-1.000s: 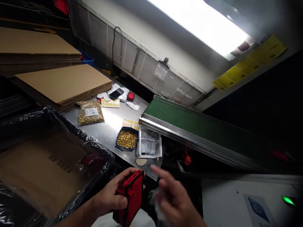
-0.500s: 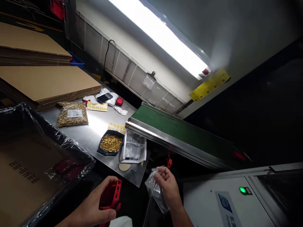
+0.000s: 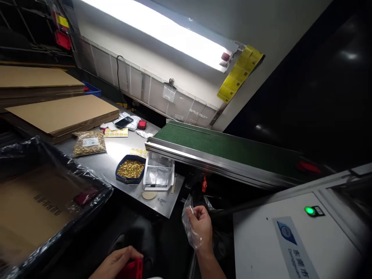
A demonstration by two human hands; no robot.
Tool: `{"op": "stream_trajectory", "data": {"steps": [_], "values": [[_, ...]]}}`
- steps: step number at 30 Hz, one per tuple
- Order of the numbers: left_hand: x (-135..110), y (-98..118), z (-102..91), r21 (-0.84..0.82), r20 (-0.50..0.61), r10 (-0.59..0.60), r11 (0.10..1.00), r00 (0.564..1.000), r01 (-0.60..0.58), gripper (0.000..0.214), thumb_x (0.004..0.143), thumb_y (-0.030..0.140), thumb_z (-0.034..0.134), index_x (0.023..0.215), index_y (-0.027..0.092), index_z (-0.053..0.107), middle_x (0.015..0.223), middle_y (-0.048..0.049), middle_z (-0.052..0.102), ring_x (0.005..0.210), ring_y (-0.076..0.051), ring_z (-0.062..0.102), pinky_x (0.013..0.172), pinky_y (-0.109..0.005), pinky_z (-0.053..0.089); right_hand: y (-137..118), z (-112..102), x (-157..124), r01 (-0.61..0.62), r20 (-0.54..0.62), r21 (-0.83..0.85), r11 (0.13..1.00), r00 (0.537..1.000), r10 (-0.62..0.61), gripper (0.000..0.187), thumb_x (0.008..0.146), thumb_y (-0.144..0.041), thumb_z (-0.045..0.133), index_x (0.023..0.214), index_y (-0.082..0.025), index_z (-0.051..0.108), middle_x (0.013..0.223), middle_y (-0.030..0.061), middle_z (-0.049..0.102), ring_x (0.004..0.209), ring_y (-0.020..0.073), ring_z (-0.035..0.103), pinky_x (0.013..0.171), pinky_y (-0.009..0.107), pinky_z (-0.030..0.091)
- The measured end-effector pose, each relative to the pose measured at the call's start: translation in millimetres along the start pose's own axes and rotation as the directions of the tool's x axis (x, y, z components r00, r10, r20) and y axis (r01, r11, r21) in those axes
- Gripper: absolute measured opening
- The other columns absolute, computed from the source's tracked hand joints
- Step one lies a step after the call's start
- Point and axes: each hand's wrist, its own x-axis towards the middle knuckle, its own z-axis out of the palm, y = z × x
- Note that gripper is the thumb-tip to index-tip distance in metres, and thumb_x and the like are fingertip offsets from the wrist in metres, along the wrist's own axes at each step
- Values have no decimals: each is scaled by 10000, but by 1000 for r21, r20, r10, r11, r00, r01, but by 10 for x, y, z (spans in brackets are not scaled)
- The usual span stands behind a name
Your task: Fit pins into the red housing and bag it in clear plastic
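My left hand (image 3: 117, 262), low in the view, is closed around a red plastic case (image 3: 133, 269), only partly visible at the bottom edge. My right hand (image 3: 200, 226) pinches a crumpled clear plastic bag (image 3: 189, 224) in front of the table corner. Beyond the hands, on the metal table (image 3: 116, 145), stands a dark blue tray (image 3: 130, 180) filled with small gold-coloured parts (image 3: 130, 169). Beside it sits a white divided box (image 3: 158, 188) with clear bags inside. A round tan disc (image 3: 149, 195) lies near the table's front edge.
A green conveyor belt (image 3: 197, 141) slopes off to the right, a red item (image 3: 308, 167) on it. At right stands a white machine (image 3: 261, 240) with a lit green button. A plastic-lined carton (image 3: 26, 217) and cardboard stacks (image 3: 66, 112) occupy the left. A bag of gold parts (image 3: 90, 144) rests on the table.
My left hand and the red case have dropped toward the bottom edge. The clear bag stays in my right hand, slightly higher in view. The camera view has tilted, and a red item shows more clearly on the belt.
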Motion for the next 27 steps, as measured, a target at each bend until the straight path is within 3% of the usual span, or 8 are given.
{"op": "stream_trajectory", "data": {"steps": [4,8,11,14,17,22,24,27], "values": [[91,151,363,-31,-69,-18,999,997,15,609,837,723,487,799,153,696,686,-41,625,644,-179,567,620,-258,443,80,9,-193,118,25,-195,974,993,-115,352,710,-480,757,721,-180,573,604,-38,495,550,109,442,516,226,386],[234,534,706,-68,100,133,990,986,-127,464,791,573,694,954,145,623,696,-10,605,582,-126,520,560,-219,376,96,11,-436,209,321,-154,966,935,-152,262,863,-439,608,849,-182,658,719,18,620,658,154,566,617,248,451],[296,703,855,-126,113,170,980,979,-155,412,806,536,698,865,141,595,717,3,562,593,-103,484,562,-205,358,61,-86,-521,237,482,-59,970,857,-180,234,909,-398,560,921,-196,678,841,44,678,786,183,625,726,271,474],[292,724,870,-161,79,160,976,984,-145,428,830,540,661,759,129,563,686,3,517,597,-95,432,555,-201,321,-33,-309,-510,252,561,13,968,799,-215,214,881,-389,602,841,-188,664,817,42,662,778,184,606,729,283,461],[242,721,821,-172,95,130,979,987,-113,445,840,555,632,758,125,554,675,-11,519,582,-100,423,547,-214,302,-154,-547,-427,222,718,80,972,664,-211,262,868,-438,602,826,-186,657,806,48,642,759,191,590,724,306,464],[177,810,803,-109,182,117,989,976,-99,462,824,567,643,735,125,538,672,-16,500,606,-117,422,565,-228,300,-345,-619,-203,397,530,-110,911,799,-284,315,896,-384,593,1189,-271,612,1190,62,590,1081,213,559,893,315,455],[168,860,805,-69,208,128,991,970,-115,469,810,564,661,711,126,528,661,1,459,610,-111,383,563,-227,281,-409,-567,-139,401,627,-141,905,744,-232,366,879,-354,618,1240,-297,597,1266,49,565,1141,212,542,932,308,447],[156,924,781,-19,250,132,991,959,-131,473,801,551,678,675,126,513,643,15,419,606,-105,346,559,-227,266,-450,-477,-119,327,795,-209,922,605,-35,293,824,-270,662,1116,-268,683,1067,26,669,945,181,621,796,263,479]]}}
